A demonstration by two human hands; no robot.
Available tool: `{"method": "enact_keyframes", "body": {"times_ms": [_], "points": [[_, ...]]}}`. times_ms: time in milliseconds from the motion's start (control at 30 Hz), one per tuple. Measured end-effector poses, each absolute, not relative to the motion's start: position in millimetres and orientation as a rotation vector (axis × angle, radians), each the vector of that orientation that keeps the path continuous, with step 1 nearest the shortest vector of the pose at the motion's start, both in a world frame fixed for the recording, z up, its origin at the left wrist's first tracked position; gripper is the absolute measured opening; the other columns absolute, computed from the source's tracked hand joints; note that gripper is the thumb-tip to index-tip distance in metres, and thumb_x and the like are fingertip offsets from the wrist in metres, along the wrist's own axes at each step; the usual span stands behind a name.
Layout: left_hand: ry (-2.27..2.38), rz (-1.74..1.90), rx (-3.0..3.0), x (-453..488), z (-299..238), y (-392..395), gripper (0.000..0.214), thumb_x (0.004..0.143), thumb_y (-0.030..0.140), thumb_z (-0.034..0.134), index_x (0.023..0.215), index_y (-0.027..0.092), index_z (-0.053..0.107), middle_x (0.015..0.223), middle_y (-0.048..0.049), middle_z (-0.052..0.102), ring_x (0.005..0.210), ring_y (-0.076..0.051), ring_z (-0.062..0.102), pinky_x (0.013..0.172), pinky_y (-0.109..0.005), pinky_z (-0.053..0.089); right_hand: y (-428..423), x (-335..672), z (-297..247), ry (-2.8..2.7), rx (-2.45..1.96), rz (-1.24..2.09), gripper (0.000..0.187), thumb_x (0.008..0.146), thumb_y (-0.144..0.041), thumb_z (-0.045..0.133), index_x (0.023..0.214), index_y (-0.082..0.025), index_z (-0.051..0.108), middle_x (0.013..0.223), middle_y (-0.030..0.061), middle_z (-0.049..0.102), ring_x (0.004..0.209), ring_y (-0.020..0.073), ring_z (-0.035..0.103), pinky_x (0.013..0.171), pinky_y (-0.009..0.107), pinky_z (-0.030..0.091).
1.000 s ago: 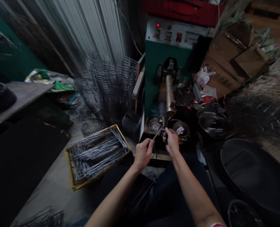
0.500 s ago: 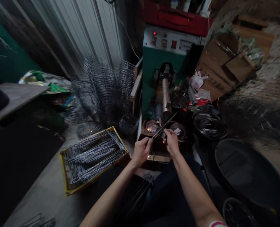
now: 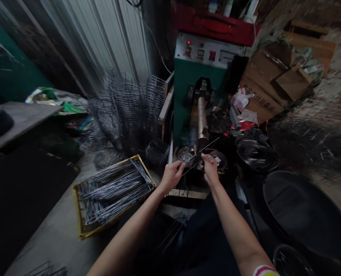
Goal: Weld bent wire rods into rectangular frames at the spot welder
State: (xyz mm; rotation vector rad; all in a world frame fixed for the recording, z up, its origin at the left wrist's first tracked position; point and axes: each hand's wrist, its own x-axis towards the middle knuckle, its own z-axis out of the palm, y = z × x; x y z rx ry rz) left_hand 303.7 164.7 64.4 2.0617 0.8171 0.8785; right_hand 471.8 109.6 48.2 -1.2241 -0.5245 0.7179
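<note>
My right hand (image 3: 210, 168) is closed on a thin metal wire rod (image 3: 211, 144), which slants up to the right under the welding machine's electrode tip. My left hand (image 3: 172, 177) has its thumb and fingers pinched together at the near edge of a small round dish (image 3: 185, 150) of tiny metal pieces. What the left fingertips hold is too small to make out. Above both hands juts the thick metal arm (image 3: 201, 117) of the green welding machine (image 3: 183, 71). A second dark dish (image 3: 222, 163) sits just right of the right hand, with a pale scrap in it.
At left, a yellow crate (image 3: 76, 209) holds many bent wire rods. Stacked wire baskets (image 3: 127, 107) stand behind it. To the right are a coil of wire (image 3: 255, 152), a large black tub (image 3: 302, 214) and a cardboard box (image 3: 264, 88). A wooden board (image 3: 17, 119) juts in at far left.
My left fingers have shifted off the rod's lower end towards the dish of small pieces. The rod has moved slightly right in my right hand. Most of the glowing sparks have vanished.
</note>
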Motion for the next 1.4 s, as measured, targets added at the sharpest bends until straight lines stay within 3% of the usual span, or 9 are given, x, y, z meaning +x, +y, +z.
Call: {"method": "enact_keyframes", "body": {"times_ms": [200,433,533,667,867,1067,1200,1300,1400], "points": [[0.787,0.821,2.079,300.9,72.9,175.0,0.038,0.091,0.036,0.047,0.061,0.014,0.058,0.054,0.0041,0.039,0.056,-0.011,0.038,0.054,-0.023,0.027,97.3,476.5,50.5,-0.551,-1.323,0.764,0.043,0.071,-0.055,0.072,0.063,-0.019,0.049,0.049,-0.0076,0.045,0.039,0.0046,0.038,0.037,0.016,0.028],[0.759,0.762,2.018,299.8,71.2,176.0,0.037,0.092,0.038,0.046,0.078,0.014,0.069,0.063,0.0012,0.057,0.062,-0.012,0.050,0.061,-0.022,0.036,31.3,470.0,28.8,-0.867,-1.638,0.956,0.036,0.079,-0.050,0.062,0.064,-0.018,0.054,0.052,-0.0048,0.053,0.041,0.0076,0.044,0.042,0.019,0.032],[0.779,0.763,2.092,300.3,70.5,177.6,0.041,0.092,0.039,0.043,0.074,0.013,0.068,0.061,0.0011,0.055,0.062,-0.013,0.049,0.059,-0.022,0.035,-11.6,457.4,21.3,-1.189,-1.765,1.006,0.027,0.083,-0.040,0.060,0.066,-0.018,0.059,0.059,-0.0021,0.061,0.053,0.0123,0.055,0.052,0.022,0.039],[0.753,0.796,2.187,303.2,73.2,178.5,0.040,0.092,0.036,0.042,0.068,0.013,0.065,0.056,0.0017,0.049,0.058,-0.012,0.045,0.056,-0.022,0.032,-55.8,432.9,21.4,-1.568,-1.917,1.041,0.016,0.086,-0.027,0.055,0.084,-0.019,0.069,0.082,0.0031,0.071,0.076,0.0177,0.064,0.067,0.024,0.043],[0.699,0.763,2.335,280.7,76.1,144.8,0.030,0.090,0.031,0.049,0.064,0.019,0.059,0.054,0.0005,0.050,0.051,-0.012,0.043,0.054,-0.024,0.028,-76.2,396.3,17.9,-1.956,-1.952,1.115,0.016,0.086,-0.025,0.054,0.091,-0.018,0.068,0.094,0.0081,0.071,0.087,0.0218,0.065,0.075,0.026,0.044],[0.981,0.699,2.419,156.9,79.6,111.9,0.021,0.085,0.024,0.052,0.067,0.020,0.061,0.056,-0.0017,0.055,0.050,-0.013,0.043,0.053,-0.025,0.028,-95.3,383.9,1.2,-1.994,-1.863,1.195,0.022,0.091,-0.033,0.050,0.104,-0.022,0.064,0.105,0.0076,0.068,0.099,0.0229,0.062,0.087,0.030,0.044],[1.403,1.230,1.800,47.5,73.1,132.3,0.019,0.087,0.031,0.056,0.079,0.017,0.067,0.063,-0.0006,0.058,0.056,-0.013,0.048,0.056,-0.024,0.035,-102.7,378.3,-9.5,-2.029,-1.901,1.222,0.022,0.091,-0.035,0.051,0.103,-0.023,0.064,0.105,0.0078,0.067,0.101,0.0244,0.061,0.089,0.032,0.043],[1.385,1.590,0.844,-5.1,44.6,163.1,0.020,0.083,0.035,0.063,0.082,0.015,0.065,0.047,0.0087,0.035,0.040,-0.007,0.028,0.042,-0.020,0.025,-101.5,367.3,-10.1,-2.057,-1.908,1.212,0.022,0.091,-0.035,0.050,0.102,-0.023,0.064,0.102,0.0074,0.067,0.098,0.0242,0.062,0.087,0.032,0.044],[1.380,1.598,0.540,-22.6,3.2,185.8,0.023,0.091,0.034,0.053,0.082,0.014,0.059,0.046,0.0123,0.021,0.036,-0.005,0.017,0.038,-0.018,0.021,-99.1,357.3,-9.1,-2.054,-1.895,1.223,0.022,0.091,-0.035,0.050,0.102,-0.023,0.064,0.100,0.0073,0.067,0.096,0.0237,0.062,0.085,0.032,0.044]]}}
